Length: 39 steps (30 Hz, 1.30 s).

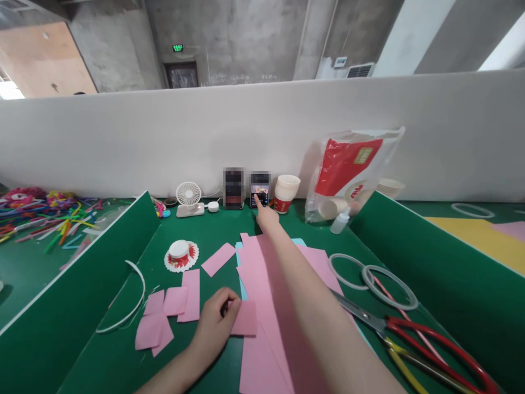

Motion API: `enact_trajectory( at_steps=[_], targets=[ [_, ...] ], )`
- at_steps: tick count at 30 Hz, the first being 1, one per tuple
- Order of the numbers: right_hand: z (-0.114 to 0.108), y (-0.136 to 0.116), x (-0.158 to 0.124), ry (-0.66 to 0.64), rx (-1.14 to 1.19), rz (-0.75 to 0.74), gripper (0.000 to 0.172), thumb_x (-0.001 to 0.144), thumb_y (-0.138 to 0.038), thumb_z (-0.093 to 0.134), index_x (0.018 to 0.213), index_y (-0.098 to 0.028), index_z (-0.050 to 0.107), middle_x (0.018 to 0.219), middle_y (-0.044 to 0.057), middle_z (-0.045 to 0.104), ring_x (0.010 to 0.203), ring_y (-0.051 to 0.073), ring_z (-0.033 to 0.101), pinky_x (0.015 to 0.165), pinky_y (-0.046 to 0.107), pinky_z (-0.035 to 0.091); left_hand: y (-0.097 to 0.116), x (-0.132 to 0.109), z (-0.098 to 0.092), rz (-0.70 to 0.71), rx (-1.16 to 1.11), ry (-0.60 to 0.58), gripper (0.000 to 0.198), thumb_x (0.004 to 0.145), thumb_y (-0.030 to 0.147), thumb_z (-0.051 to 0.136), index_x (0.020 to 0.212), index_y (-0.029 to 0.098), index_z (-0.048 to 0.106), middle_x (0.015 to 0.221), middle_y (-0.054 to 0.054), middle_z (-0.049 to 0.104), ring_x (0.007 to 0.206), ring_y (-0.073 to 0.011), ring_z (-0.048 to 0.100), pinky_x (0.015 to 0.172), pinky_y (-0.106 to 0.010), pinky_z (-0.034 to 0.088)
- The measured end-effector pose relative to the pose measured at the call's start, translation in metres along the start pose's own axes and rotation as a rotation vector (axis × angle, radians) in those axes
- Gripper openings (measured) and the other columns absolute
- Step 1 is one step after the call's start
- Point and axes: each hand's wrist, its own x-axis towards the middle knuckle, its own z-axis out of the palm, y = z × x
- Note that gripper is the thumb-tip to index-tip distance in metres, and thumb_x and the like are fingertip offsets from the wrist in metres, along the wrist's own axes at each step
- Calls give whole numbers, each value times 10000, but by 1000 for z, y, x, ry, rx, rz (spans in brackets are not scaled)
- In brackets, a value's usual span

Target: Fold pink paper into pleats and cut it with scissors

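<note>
My right hand [266,216] is stretched far forward, its index finger touching the screen of a phone [260,189] propped against the white partition. The other fingers are curled in. My left hand [217,323] rests near the front of the green table [213,230], fingers pinched on a small pink paper square [245,320]. Under my right forearm lies a large pink paper sheet [262,284] over a light blue one. Several cut pink paper pieces [172,309] lie to the left of my left hand.
A second phone [233,189], small white fan [189,199], stacked paper cups [286,192] and a cup bag [348,175] line the back. Red-handled scissors [410,334], white rings [375,279], a glue bottle [340,222] and a paper-cup hat [181,255] lie around. Green dividers [430,262] flank the space.
</note>
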Motion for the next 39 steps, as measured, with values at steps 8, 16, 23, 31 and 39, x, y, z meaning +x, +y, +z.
enact_trajectory(
  at_steps=[8,16,23,31,39],
  targets=[
    [-1,-4,22,-57,1,36,265,824,-260,473,1066,-153,480,1064,62,524,878,180,547,727,374,464,0,1,2,-54,-40,-12,214,740,284,397,548,192,402,547,39,386,529,-129,381,503,-229,304],
    [-19,-21,-25,-8,162,-178,267,826,-265,466,1069,-155,478,1072,64,520,888,183,542,740,383,455,-3,2,1,-65,-78,43,199,733,289,414,561,191,424,552,39,388,537,-134,384,510,-230,304],
    [-23,-20,-158,-308,426,-554,122,721,-119,504,649,-184,578,646,-36,620,603,98,556,527,173,399,-7,2,0,-45,-73,93,180,759,304,391,631,193,452,583,37,412,554,-143,408,517,-233,324],
    [-27,13,-218,-310,582,-432,151,680,-70,418,647,-168,528,592,-3,575,541,116,506,492,194,348,4,-18,6,199,96,-27,217,793,266,384,610,186,470,599,12,460,563,-143,454,524,-235,357],
    [-26,23,-245,-373,789,-277,133,612,-59,403,586,-175,463,556,-29,501,541,112,472,497,191,339,10,-30,10,485,274,-136,212,811,182,365,623,179,462,574,1,484,534,-127,459,501,-218,357]
  ],
)
